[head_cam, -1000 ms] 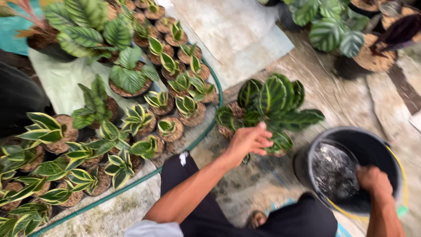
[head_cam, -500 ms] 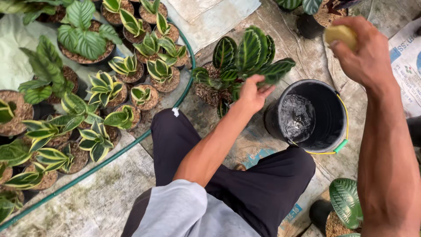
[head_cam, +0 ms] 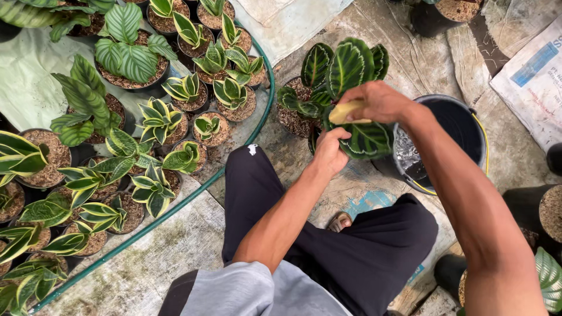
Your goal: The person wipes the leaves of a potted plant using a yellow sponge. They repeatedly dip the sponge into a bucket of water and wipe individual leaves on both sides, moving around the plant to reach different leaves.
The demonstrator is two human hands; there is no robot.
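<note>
Wiping a leaf was the step in hand. The left hand [head_cam: 331, 153] cupped the leaf [head_cam: 367, 139] from below, beside the bucket [head_cam: 462, 126]; the right hand's [head_cam: 380, 102] fingers clamped a sponge [head_cam: 345, 112] above it. A gentle, supported stroke seemed called for.

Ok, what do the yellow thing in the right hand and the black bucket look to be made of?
The yellow thing in the right hand looks like soft sponge or foam: matte, bent under the fingers, though mostly hidden. The black bucket looks like plastic: a smooth, slightly glossy wall, with a thin yellow handle, and water inside.
</note>
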